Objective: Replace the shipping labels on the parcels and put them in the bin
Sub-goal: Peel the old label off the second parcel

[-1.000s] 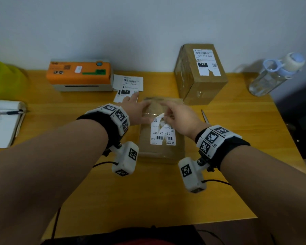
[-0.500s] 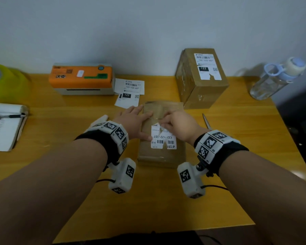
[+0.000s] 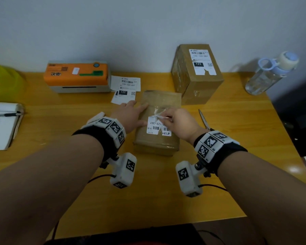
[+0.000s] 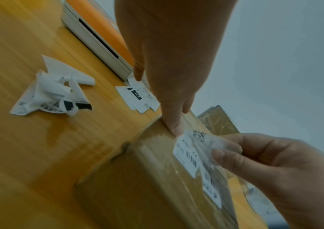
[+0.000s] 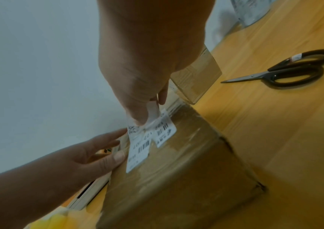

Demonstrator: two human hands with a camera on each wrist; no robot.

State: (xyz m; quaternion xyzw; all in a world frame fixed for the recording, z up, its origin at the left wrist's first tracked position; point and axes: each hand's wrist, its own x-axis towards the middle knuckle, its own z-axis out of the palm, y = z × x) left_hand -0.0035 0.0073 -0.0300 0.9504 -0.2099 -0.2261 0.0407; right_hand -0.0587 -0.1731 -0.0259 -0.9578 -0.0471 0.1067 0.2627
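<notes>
A flat brown parcel (image 3: 157,144) lies in the middle of the table. Its old white label (image 3: 156,129) is torn and partly peeled from the far end. My right hand (image 3: 166,116) pinches the lifted flap of the label (image 5: 153,114) between thumb and fingers. My left hand (image 3: 136,112) lies flat on the parcel's left edge, fingers straight, pressing it down (image 4: 175,124). A taller second parcel (image 3: 196,82) with its own label stands at the back right. Two fresh labels (image 3: 125,87) lie beside the printer.
An orange label printer (image 3: 76,75) sits at the back left. Scissors (image 5: 286,72) lie right of the parcel, and a water bottle (image 3: 270,73) stands at the far right. A crumpled removed label (image 4: 49,94) lies left of my left hand. A notebook (image 3: 0,124) is at the left edge.
My right hand has pulled the label flap further back toward me, so less of the label still sticks to the parcel. My left hand stays pressed on the parcel's left side.
</notes>
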